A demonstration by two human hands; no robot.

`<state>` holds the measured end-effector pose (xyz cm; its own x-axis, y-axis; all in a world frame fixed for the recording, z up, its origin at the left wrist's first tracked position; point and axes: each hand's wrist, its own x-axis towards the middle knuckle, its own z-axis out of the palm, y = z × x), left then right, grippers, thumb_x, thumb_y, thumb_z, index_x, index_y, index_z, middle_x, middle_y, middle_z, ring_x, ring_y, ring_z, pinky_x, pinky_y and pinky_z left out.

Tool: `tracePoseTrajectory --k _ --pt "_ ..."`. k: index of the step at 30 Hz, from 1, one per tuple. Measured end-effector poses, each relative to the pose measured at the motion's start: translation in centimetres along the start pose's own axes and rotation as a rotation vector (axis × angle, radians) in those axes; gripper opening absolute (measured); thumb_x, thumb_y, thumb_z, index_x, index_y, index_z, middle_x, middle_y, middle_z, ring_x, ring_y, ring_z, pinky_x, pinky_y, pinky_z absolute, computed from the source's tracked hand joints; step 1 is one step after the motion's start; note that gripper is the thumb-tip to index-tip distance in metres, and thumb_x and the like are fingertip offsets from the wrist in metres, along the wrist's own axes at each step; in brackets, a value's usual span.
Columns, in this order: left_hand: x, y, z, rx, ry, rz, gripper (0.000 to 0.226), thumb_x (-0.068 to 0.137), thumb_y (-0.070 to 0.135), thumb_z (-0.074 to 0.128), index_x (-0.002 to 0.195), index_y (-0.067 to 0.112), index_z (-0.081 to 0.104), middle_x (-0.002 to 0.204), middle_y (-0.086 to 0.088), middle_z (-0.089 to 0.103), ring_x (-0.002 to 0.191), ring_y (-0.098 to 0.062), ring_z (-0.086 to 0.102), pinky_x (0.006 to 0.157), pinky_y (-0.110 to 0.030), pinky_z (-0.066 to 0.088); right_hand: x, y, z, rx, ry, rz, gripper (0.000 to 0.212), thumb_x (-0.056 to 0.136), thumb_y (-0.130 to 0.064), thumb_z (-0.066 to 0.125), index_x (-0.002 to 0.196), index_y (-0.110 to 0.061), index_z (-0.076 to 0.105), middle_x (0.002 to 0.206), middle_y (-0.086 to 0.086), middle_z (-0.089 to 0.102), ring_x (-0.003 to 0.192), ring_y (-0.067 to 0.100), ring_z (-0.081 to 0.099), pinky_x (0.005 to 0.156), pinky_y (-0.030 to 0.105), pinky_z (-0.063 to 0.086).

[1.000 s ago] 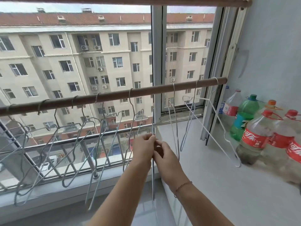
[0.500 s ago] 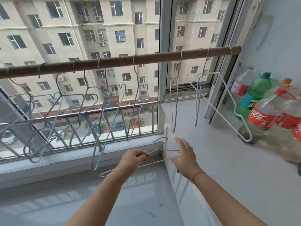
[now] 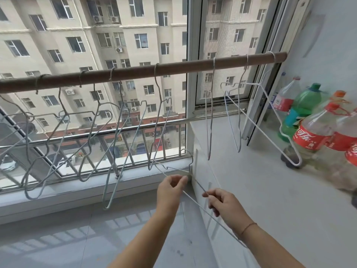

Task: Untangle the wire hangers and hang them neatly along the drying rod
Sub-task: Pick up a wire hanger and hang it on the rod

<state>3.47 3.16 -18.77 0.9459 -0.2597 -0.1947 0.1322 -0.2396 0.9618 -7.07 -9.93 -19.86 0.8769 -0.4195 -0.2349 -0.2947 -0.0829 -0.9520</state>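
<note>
A brown drying rod [image 3: 173, 69] runs across the window from left to upper right. Several grey wire hangers [image 3: 123, 132] hang from it, some overlapping on the left. A white hanger [image 3: 274, 120] hangs at the rod's right end. I hold one loose wire hanger [image 3: 195, 198] below the rod, lying almost flat, with its hook [image 3: 188, 153] pointing away toward the window. My left hand [image 3: 171, 187] pinches the wire near its neck. Further back, my right hand [image 3: 224, 205] grips one of its long sides.
A white ledge [image 3: 251, 180] lies to the right, with several large plastic bottles [image 3: 309, 128] against the wall. The window frame post [image 3: 192, 74] stands behind the rod, a metal railing [image 3: 135, 136] outside. A grey tiled sill lies below my arms.
My hands came down from close under the rod, pulling one hanger free. They moved apart and the hanger turned so its hook points toward the window. The camera tilted downward.
</note>
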Motion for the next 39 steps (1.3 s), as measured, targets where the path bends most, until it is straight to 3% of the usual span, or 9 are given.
tracePoseTrajectory --k 3,7,17,22,27,31,35,39 --pt "-1.2 1.5 1.5 -0.161 -0.153 -0.048 0.013 0.084 0.021 0.068 0.086 0.010 0.073 0.071 0.001 0.068 0.065 -0.011 0.059 0.066 -0.024 0.049 -1.1 -1.3 1.2 0.089 0.009 -0.014 0.024 0.092 -0.005 0.046 0.092 -0.016 0.067 0.062 0.000 0.057 0.051 0.007 0.046 0.054 0.021 0.040" --pt "-1.4 4.5 1.3 -0.331 -0.074 -0.057 0.007 0.083 0.005 0.065 0.081 0.007 0.071 0.071 -0.006 0.068 0.061 -0.016 0.059 0.058 -0.021 0.052 -2.3 -4.2 2.2 0.188 -0.007 -0.079 0.028 0.094 -0.002 0.043 0.103 -0.016 0.066 0.067 0.003 0.058 0.056 0.008 0.048 0.055 0.020 0.042" --pt "-2.5 11.3 0.2 -0.436 -0.037 0.025 0.014 0.090 0.021 0.060 0.094 0.016 0.072 0.070 0.004 0.064 0.056 -0.007 0.056 0.049 -0.022 0.047 -3.9 -10.5 4.0 0.373 -0.016 -0.241 0.030 0.096 -0.010 0.044 0.119 -0.022 0.057 0.054 -0.003 0.055 0.052 0.010 0.047 0.051 0.025 0.043" --pt "-2.6 14.9 0.2 -0.457 -0.065 0.116 0.014 0.089 0.025 0.060 0.087 0.017 0.072 0.063 0.012 0.064 0.063 -0.013 0.055 0.049 -0.028 0.040 -3.9 -13.2 3.5 0.389 0.026 -0.398 0.032 0.096 -0.009 0.043 0.118 -0.027 0.059 0.056 -0.004 0.050 0.052 0.009 0.043 0.050 0.020 0.040" --pt "-1.8 18.2 0.4 -0.487 -0.071 0.188 0.014 0.089 0.022 0.060 0.083 0.021 0.073 0.064 0.009 0.063 0.055 -0.009 0.054 0.042 -0.023 0.041 -2.9 -15.8 2.5 0.448 0.014 -0.503 0.032 0.096 -0.007 0.042 0.118 -0.023 0.059 0.056 -0.004 0.046 0.052 0.008 0.040 0.050 0.017 0.039" --pt "-0.2 19.4 0.7 -0.457 -0.048 0.170 0.012 0.089 0.018 0.060 0.084 0.016 0.071 0.070 0.004 0.063 0.053 -0.009 0.052 0.040 -0.018 0.041 -1.2 -17.0 2.1 0.472 0.010 -0.488 0.031 0.096 -0.006 0.040 0.111 -0.022 0.062 0.057 -0.001 0.047 0.050 0.010 0.038 0.049 0.019 0.036" --pt "1.1 19.1 0.9 -0.407 -0.036 0.145 0.020 0.090 0.012 0.057 0.072 0.016 0.067 0.069 -0.002 0.062 0.055 -0.012 0.052 0.048 -0.020 0.044 0.0 -17.1 2.1 0.496 -0.025 -0.414 0.027 0.097 -0.007 0.039 0.108 -0.014 0.064 0.060 0.001 0.048 0.049 0.009 0.039 0.050 0.023 0.035" --pt "1.6 18.2 0.7 -0.377 -0.028 0.116 0.018 0.089 0.010 0.056 0.078 0.006 0.069 0.069 -0.005 0.060 0.060 -0.018 0.052 0.050 -0.024 0.044 0.3 -16.8 2.0 0.495 -0.057 -0.365 0.026 0.097 -0.008 0.040 0.110 -0.011 0.062 0.068 0.006 0.054 0.055 0.010 0.046 0.056 0.024 0.041"
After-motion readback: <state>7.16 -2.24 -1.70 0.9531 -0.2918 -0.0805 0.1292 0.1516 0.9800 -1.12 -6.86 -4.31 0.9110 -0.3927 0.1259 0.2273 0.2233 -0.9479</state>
